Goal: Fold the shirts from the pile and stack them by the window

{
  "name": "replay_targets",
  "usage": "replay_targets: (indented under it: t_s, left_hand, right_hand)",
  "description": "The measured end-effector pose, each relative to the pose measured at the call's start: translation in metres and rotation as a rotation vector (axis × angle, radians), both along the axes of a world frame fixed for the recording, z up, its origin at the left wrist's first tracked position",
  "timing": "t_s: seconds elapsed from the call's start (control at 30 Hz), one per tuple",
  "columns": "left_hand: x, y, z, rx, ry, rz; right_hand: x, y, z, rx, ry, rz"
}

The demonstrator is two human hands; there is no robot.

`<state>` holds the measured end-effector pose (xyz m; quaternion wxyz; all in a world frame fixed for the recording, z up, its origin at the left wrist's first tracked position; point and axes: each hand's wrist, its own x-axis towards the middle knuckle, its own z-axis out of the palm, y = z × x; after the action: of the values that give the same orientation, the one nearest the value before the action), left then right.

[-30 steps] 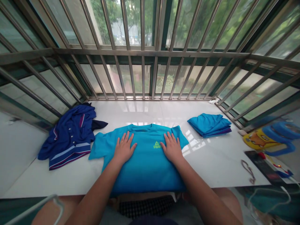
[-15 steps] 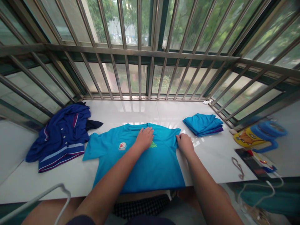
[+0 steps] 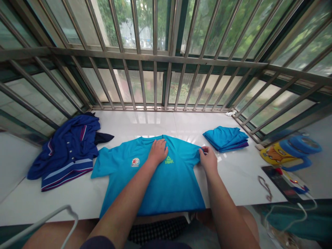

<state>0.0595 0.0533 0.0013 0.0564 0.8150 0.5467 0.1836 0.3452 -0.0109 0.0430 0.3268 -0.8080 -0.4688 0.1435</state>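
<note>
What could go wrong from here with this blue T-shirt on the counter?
The hem of the blue T-shirt reaches the counter's front edge, so it might slip off. The right hand seems to pinch the shirt's side while the left hand presses near the collar, so a pull could skew the shirt on the glossy white counter. The navy garment lies close by and might get dragged.

The person is wearing a dark navy top with a sleeve (image 3: 97, 243) ending above the elbow and black checked shorts (image 3: 157, 230), leaving the left hand (image 3: 157, 152), right hand (image 3: 209, 159) and legs (image 3: 246, 224) bare.
</note>
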Motion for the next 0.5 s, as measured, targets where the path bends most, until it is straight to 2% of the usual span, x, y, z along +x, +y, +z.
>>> replay_targets:
  t_s: [0.07, 0.1, 0.17, 0.23, 0.3, 0.37, 0.5]
  left_hand:
    - [-0.001, 0.001, -0.001, -0.012, -0.021, -0.001]
    - [-0.001, 0.002, -0.001, -0.022, -0.037, 0.000]
    - [-0.003, 0.005, -0.003, -0.055, -0.090, -0.001]
    - [-0.006, 0.008, -0.004, -0.097, -0.152, -0.007]
    - [-0.008, 0.012, -0.006, -0.132, -0.203, -0.008]
    - [-0.009, 0.015, -0.008, -0.148, -0.238, -0.004]
    - [-0.009, 0.021, -0.008, -0.156, -0.319, 0.034]
  right_hand:
    - [-0.020, -0.013, 0.010, 0.237, -0.028, 0.151]
    - [-0.030, -0.024, 0.015, 0.355, -0.063, 0.286]
    - [-0.050, -0.049, 0.021, 0.508, -0.177, 0.659]
    - [-0.064, -0.075, 0.020, 0.537, -0.326, 1.045]
    - [-0.070, -0.096, 0.011, 0.487, -0.455, 1.289]
    - [-0.070, -0.110, -0.003, 0.408, -0.532, 1.371]
    - [-0.056, -0.119, -0.025, 0.301, -0.594, 1.337]
